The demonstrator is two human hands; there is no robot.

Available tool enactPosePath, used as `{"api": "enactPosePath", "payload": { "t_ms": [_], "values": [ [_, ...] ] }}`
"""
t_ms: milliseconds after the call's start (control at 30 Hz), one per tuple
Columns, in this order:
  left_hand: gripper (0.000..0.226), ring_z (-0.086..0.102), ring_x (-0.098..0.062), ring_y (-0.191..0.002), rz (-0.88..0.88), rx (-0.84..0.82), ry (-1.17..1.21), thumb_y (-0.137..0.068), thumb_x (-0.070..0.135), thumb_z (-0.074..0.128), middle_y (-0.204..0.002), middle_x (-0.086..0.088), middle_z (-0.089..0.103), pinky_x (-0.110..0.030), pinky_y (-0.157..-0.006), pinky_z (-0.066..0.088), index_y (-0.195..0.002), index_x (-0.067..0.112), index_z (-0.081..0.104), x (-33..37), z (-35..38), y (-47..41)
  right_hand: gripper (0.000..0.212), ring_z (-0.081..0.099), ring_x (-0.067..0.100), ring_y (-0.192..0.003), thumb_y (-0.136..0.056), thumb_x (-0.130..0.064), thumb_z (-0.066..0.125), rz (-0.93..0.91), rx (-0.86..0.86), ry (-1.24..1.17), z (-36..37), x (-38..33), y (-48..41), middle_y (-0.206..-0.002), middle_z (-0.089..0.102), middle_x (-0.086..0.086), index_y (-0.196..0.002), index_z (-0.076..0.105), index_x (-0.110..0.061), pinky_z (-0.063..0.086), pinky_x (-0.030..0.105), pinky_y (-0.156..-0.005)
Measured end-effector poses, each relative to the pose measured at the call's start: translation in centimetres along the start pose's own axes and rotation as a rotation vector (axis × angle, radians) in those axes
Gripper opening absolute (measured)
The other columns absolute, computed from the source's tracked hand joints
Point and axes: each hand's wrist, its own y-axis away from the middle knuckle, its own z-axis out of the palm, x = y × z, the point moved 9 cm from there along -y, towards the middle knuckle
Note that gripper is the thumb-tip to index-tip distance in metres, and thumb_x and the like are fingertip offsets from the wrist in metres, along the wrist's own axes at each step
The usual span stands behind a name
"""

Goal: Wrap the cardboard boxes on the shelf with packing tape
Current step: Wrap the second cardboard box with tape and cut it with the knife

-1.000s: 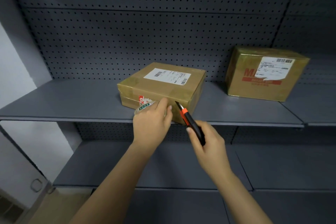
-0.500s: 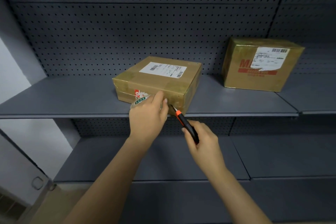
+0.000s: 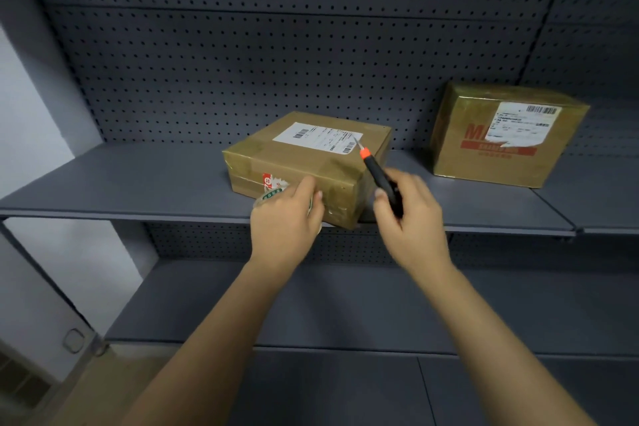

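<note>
Flat cardboard box (image 3: 304,152) lies on the grey upper shelf (image 3: 138,180), its near corner right at the shelf's front edge, its surfaces glossy with tape. A white shipping label (image 3: 318,137) with barcodes sits on its top, and a red-and-white sticker shows on its front face. Left hand (image 3: 285,218) is against that front face, fingers curled around a roll of clear packing tape (image 3: 267,198) with green print, and one fingertip touches the cardboard. Only an edge of the roll shows past the hand. Right hand (image 3: 411,218) is just right of the box's near corner, slightly blurred, wrapped around the black handle of a utility knife (image 3: 375,173). The knife's orange collar and thin blade point up and left, in front of the box's right edge near the label's end. The two hands are apart, with the box corner between them. Right of the flat box, well apart and further back, stands a taller cardboard box (image 3: 501,138) with red print and a peeling white label. A dark pegboard (image 3: 242,62) rises behind both boxes, and a lower shelf (image 3: 345,304) runs below.
</note>
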Motion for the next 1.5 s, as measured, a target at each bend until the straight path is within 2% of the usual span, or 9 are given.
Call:
{"api": "enactPosePath", "payload": {
  "t_ms": [133, 267, 400, 600, 767, 933, 1067, 1367, 1500],
  "values": [
    [0.015, 0.047, -0.017, -0.045, 0.002, -0.003, -0.008, -0.091, 0.025, 0.055, -0.055, 0.006, 0.050, -0.023, -0.048, 0.022, -0.078, 0.017, 0.058, 0.1, -0.1, -0.1, 0.036, 0.053, 0.022, -0.105, -0.093, -0.029, 0.058, -0.090, -0.137, 0.143, 2.9, -0.1, -6.0, -0.111, 0.059, 0.004, -0.127, 0.057, -0.014, 0.046, 0.037, -0.084],
    [0.016, 0.046, -0.016, -0.045, 0.015, -0.007, -0.024, -0.092, 0.025, 0.054, -0.056, 0.006, 0.052, -0.023, -0.047, 0.021, -0.078, 0.017, 0.057, 0.2, -0.1, -0.1, 0.037, 0.058, 0.023, -0.107, -0.085, -0.026, 0.071, -0.152, -0.257, 0.166, 6.5, -0.2, -9.9, -0.114, 0.065, 0.001, -0.118, 0.059, -0.017, 0.046, 0.035, -0.089],
    [0.016, 0.045, -0.015, -0.044, 0.010, -0.009, -0.040, -0.091, 0.025, 0.055, -0.057, 0.007, 0.052, -0.023, -0.047, 0.020, -0.077, 0.018, 0.057, 0.2, -0.1, -0.3, 0.033, 0.053, 0.025, -0.115, -0.087, -0.030, 0.070, -0.116, -0.385, 0.232, 9.5, 0.4, -11.8, -0.120, 0.065, 0.002, -0.118, 0.064, -0.021, 0.042, 0.039, -0.098],
    [0.018, 0.047, -0.016, -0.045, 0.003, -0.027, -0.071, -0.093, 0.027, 0.052, -0.060, 0.006, 0.056, -0.023, -0.047, 0.020, -0.078, 0.018, 0.057, 0.0, -0.1, -0.3, 0.018, 0.059, 0.008, -0.102, -0.092, -0.027, 0.066, -0.281, -0.278, -0.063, 6.1, -2.1, -6.9, -0.105, 0.071, -0.007, -0.105, 0.074, -0.018, 0.043, 0.020, -0.089],
    [0.014, 0.040, -0.016, -0.040, -0.053, -0.044, -0.119, -0.087, 0.020, 0.062, -0.056, 0.005, 0.053, -0.016, -0.044, 0.007, -0.075, 0.015, 0.056, -1.5, -0.9, -0.4, 0.028, 0.060, 0.011, -0.117, -0.090, -0.020, 0.069, -0.354, -0.247, -0.151, 6.4, -0.6, -3.9, -0.120, 0.069, 0.000, -0.116, 0.072, -0.011, 0.043, 0.025, -0.106],
    [0.016, 0.043, -0.021, -0.043, -0.238, -0.012, -0.131, -0.088, 0.017, 0.070, -0.057, 0.000, 0.054, -0.016, -0.044, 0.018, -0.080, 0.014, 0.056, -7.6, -3.4, 0.2, 0.030, 0.058, 0.010, -0.121, -0.089, -0.019, 0.071, -0.334, -0.228, -0.201, 6.1, 0.1, -4.1, -0.123, 0.066, -0.005, -0.118, 0.070, -0.012, 0.042, 0.026, -0.108],
    [0.017, 0.042, -0.016, -0.047, -0.204, -0.009, -0.033, -0.089, 0.020, 0.070, -0.060, 0.002, 0.057, -0.017, -0.042, 0.023, -0.081, 0.016, 0.056, -7.2, -3.5, 1.2, 0.037, 0.055, 0.011, -0.125, -0.086, -0.025, 0.072, -0.357, -0.213, -0.168, 6.5, 0.2, -3.6, -0.127, 0.062, -0.007, -0.121, 0.069, -0.011, 0.039, 0.025, -0.110],
    [0.015, 0.061, -0.015, -0.061, -0.444, -0.070, 0.401, -0.096, 0.033, 0.060, -0.064, 0.008, 0.059, -0.038, -0.048, 0.042, -0.083, 0.034, 0.053, -8.3, -2.8, 2.6, 0.062, 0.046, 0.013, -0.133, -0.077, -0.034, 0.081, -0.376, -0.306, -0.061, 7.3, 0.3, -3.0, -0.138, 0.056, -0.006, -0.131, 0.060, -0.012, 0.036, 0.035, -0.114],
    [0.015, 0.057, -0.013, -0.060, -0.486, -0.084, 0.517, -0.095, 0.033, 0.061, -0.069, 0.025, 0.058, -0.031, -0.051, 0.041, -0.082, 0.035, 0.054, -7.8, -2.6, 2.7, 0.059, 0.047, 0.013, -0.132, -0.078, -0.035, 0.081, -0.324, -0.315, -0.031, 7.2, -0.2, -3.2, -0.136, 0.057, -0.005, -0.128, 0.060, -0.013, 0.039, 0.042, -0.111]
  ]
}}
